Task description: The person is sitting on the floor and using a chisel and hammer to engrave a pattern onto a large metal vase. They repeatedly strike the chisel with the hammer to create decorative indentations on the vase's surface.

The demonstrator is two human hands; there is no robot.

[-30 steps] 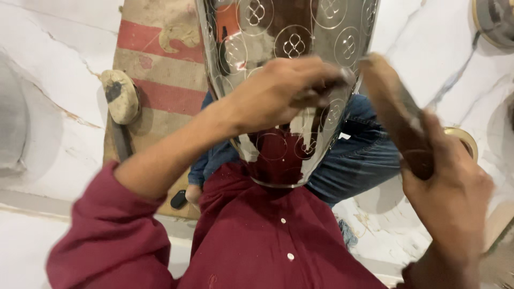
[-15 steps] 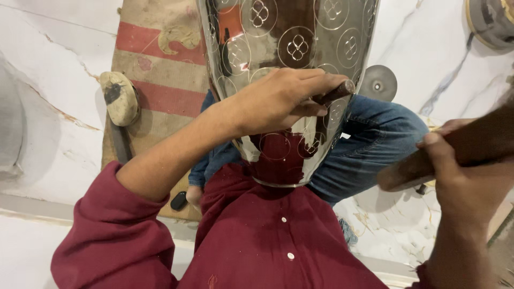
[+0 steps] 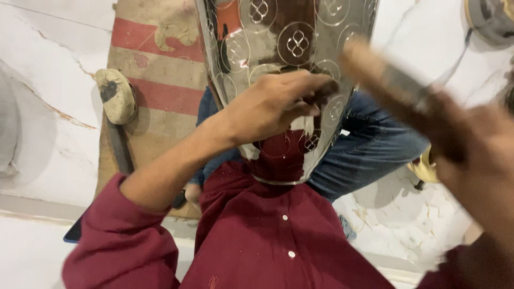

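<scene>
Since a moment ago our right hand [image 3: 476,155], fingers wrapped round the wooden mallet [image 3: 391,88], has swung it toward the slim tool under our left hand's [image 3: 273,107] closed fingers against the shiny patterned vessel [image 3: 289,43]: a strike lands.

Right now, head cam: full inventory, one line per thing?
Metal vessel: 1, shiny silver with engraved circle motifs, centre, resting against the lap.
Small tool: 1, dark, pressed to the vessel; details unclear.
Hammer: 1, brownish, blurred, upper right.
Mat: 1, tan with red stripes, on the floor, left.
Mallet: 1, pale head, dark handle, on the mat.
Floor: white marble.
Left hand: holds the small tool.
Right hand: grips the hammer.
</scene>
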